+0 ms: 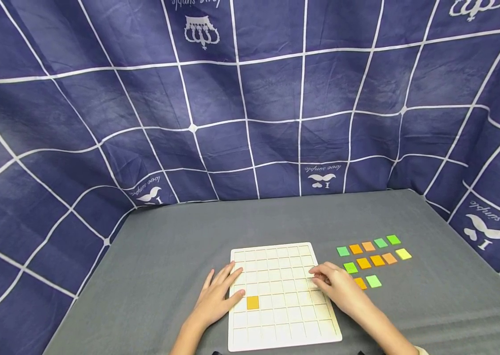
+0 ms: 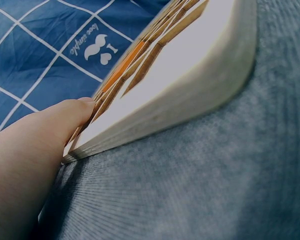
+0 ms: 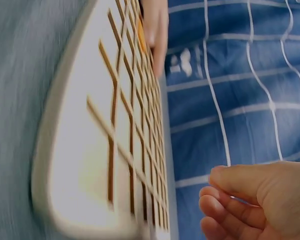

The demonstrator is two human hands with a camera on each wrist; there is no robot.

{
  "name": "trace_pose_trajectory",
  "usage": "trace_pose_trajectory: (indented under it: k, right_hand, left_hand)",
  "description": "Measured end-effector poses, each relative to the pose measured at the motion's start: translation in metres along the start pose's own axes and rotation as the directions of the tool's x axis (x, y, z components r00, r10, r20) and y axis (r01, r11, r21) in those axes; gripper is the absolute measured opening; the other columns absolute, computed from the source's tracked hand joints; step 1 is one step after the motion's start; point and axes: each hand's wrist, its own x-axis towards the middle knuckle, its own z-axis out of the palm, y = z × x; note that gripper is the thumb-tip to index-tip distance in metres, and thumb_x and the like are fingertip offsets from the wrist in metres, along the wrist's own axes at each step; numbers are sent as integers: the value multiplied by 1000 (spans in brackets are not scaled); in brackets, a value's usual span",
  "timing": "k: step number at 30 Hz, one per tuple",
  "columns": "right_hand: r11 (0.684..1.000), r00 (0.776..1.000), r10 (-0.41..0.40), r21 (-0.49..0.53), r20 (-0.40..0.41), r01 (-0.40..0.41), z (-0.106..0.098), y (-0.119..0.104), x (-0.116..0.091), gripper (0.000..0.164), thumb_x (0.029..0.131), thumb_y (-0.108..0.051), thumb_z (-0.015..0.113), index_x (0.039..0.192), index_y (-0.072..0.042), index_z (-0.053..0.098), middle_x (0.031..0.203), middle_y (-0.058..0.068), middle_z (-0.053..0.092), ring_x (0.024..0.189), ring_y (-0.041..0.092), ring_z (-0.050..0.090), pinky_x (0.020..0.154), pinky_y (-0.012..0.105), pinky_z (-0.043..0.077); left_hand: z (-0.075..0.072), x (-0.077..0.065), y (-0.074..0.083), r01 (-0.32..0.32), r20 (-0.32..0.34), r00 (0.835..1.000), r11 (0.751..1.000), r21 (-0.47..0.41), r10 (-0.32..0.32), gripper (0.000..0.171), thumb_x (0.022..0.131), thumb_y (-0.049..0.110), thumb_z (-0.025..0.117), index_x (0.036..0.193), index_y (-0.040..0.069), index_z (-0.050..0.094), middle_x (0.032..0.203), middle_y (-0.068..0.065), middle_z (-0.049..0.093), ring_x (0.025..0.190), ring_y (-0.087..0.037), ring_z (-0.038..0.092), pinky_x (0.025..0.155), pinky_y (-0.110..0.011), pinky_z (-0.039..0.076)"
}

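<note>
A white square-gridded board (image 1: 287, 301) lies on the grey cloth, with one orange tile (image 1: 253, 302) in a cell toward its lower left. My left hand (image 1: 216, 301) rests on the board's left edge, fingers spread, thumb tip close to that tile. In the left wrist view the thumb (image 2: 72, 116) lies against the board's side (image 2: 140, 135). Over the board's right edge is my right hand (image 1: 334, 283), its fingers loosely bent. The right wrist view shows this hand (image 3: 260, 200) with thumb near the fingertips and nothing visible between them.
Several loose tiles in green, orange and yellow, among them a yellow tile (image 1: 403, 254) and a light green tile (image 1: 373, 281), lie in rows right of the board. A blue curtain (image 1: 272, 143) with white lines hangs behind the grey cloth-covered table (image 1: 165, 256).
</note>
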Motion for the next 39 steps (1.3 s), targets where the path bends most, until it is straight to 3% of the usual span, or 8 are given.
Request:
trace_pose_trajectory:
  k: [6, 11, 20, 28, 35, 39]
  right_hand:
    - [992, 994, -112, 63, -12, 113, 27, -26, 2, 11, 80, -10, 67, 91, -12, 67, 76, -12, 55, 66, -4, 49, 58, 17, 45]
    - [982, 988, -154, 115, 23, 150, 49, -43, 4, 12, 80, -10, 66, 92, -10, 67, 75, -12, 53, 66, -6, 46, 58, 15, 44]
    - [982, 979, -145, 143, 144, 124, 79, -64, 6, 21, 80, -17, 67, 99, -7, 66, 83, -7, 57, 68, -4, 44, 57, 13, 43]
    - [981, 975, -158, 142, 159, 136, 93, -71, 8, 29, 79, -20, 69, 103, -5, 65, 92, -1, 59, 73, 0, 52, 61, 12, 46]
    - [976, 971, -201, 110, 128, 187, 100, -74, 9, 21, 78, -19, 69, 95, -5, 67, 84, -5, 54, 68, -4, 43, 60, 12, 44]
    - [975, 970, -216, 78, 113, 209, 101, -75, 6, 19, 78, -17, 69, 92, -6, 68, 86, -5, 55, 73, 0, 49, 66, 16, 49]
  left_hand:
    - [1, 0, -1, 2, -3, 1000, 1000, -6, -2, 56, 86, 51, 50, 134, 23, 45, 145, -1, 37, 135, -23, 33, 112, -49, 9]
    - [1, 0, -1, 1, -7, 1000, 1000, -3, -1, 56, 86, 51, 50, 134, 23, 45, 145, -1, 37, 135, -23, 33, 112, -50, 9]
    - [1, 0, -1, -7, -12, 1000, 1000, 4, 7, 55, 86, 50, 50, 134, 23, 46, 145, -1, 37, 134, -24, 34, 112, -50, 10]
    - [0, -1, -1, -2, -4, 1000, 1000, -5, 2, 55, 86, 50, 50, 134, 22, 46, 146, -2, 36, 135, -24, 33, 112, -51, 10]
    - [-1, -1, 0, -6, -5, 1000, 1000, 2, 6, 55, 86, 50, 50, 134, 22, 46, 146, -2, 36, 135, -25, 33, 111, -51, 10]
    - [-1, -1, 0, -13, -15, 1000, 1000, 11, 13, 55, 86, 49, 51, 134, 22, 46, 145, -3, 37, 134, -25, 34, 111, -52, 11]
